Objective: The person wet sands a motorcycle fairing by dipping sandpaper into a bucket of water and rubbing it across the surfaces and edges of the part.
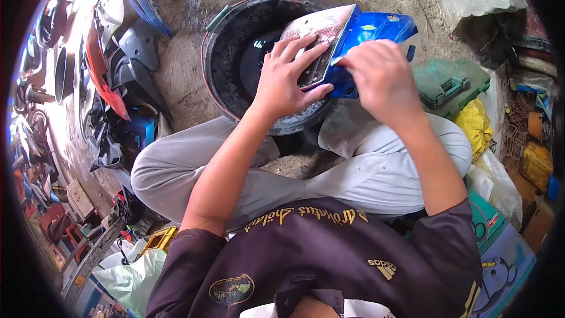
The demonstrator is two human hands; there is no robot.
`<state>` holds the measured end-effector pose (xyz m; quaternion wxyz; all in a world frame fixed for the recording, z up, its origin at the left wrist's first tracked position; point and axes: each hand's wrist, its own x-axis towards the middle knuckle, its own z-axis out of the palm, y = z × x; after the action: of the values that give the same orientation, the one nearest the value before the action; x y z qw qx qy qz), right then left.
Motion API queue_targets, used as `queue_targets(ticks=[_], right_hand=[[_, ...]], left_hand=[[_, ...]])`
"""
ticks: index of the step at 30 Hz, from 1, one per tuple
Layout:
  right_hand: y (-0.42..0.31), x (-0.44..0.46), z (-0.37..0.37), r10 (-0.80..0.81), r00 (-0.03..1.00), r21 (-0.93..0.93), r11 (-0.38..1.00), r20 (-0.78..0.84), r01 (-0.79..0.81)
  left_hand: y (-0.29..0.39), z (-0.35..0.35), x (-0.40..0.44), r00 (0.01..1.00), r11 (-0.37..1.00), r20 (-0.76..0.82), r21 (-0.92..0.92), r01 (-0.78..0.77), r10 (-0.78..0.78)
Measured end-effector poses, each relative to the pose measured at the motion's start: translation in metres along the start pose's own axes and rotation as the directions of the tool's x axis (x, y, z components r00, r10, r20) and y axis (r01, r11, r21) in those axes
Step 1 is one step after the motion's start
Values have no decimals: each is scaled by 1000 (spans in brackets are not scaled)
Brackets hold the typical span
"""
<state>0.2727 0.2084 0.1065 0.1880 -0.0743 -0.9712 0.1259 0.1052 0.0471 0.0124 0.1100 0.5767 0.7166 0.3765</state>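
Observation:
A glossy plastic panel, blue on one side (376, 26) and whitish with a dark speckled patch on the other, lies tilted over the rim of a round black tub (219, 76). Dark liquid shows inside the tub. My left hand (288, 76) grips the panel, fingers spread over the pale face and thumb along its lower edge. At the ridge between the two colours, my right hand (381, 76) has its fingers pinched together, slightly blurred. A small pale bit shows at those fingertips, too small to name.
The tub stands in front of my crossed legs on a rough concrete floor (182, 76). Many plastic body panels, including a red one (103, 68), are piled at left. A green tool case (450, 85) and a yellow bag (474, 125) are at right.

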Motion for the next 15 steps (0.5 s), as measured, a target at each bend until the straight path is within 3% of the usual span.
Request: queue_targets(ticks=[3, 5, 7, 9, 10, 13, 14, 15], right_hand=[[25, 1, -14, 105, 993, -47, 994, 53, -103], [44, 1, -27, 274, 961, -68, 960, 21, -272], [28, -1, -18, 111, 987, -194, 977, 112, -88], [3, -2, -4, -35, 997, -7, 999, 63, 35], [2, -2, -5, -18, 997, -6, 1000, 77, 18], [39, -1, -30, 227, 968, -89, 972, 103, -218], [40, -2, -33, 298, 953, -27, 954, 51, -297], [33, -2, -26, 183, 982, -28, 983, 44, -182]], left_hand=[[3, 0, 0, 1000, 1000, -3, 2, -3, 3], [3, -2, -1, 1000, 1000, -2, 19, 3, -3], [3, -1, 1, 1000, 1000, -7, 19, 7, -6], [2, 1, 0, 1000, 1000, -14, 14, -2, 2], [3, 1, -1, 1000, 1000, -13, 15, 0, 1], [3, 0, 1, 1000, 1000, -3, 18, -2, 2], [2, -2, 0, 1000, 1000, -4, 19, 2, -2], [1, -2, -1, 1000, 1000, -5, 17, 6, -6]])
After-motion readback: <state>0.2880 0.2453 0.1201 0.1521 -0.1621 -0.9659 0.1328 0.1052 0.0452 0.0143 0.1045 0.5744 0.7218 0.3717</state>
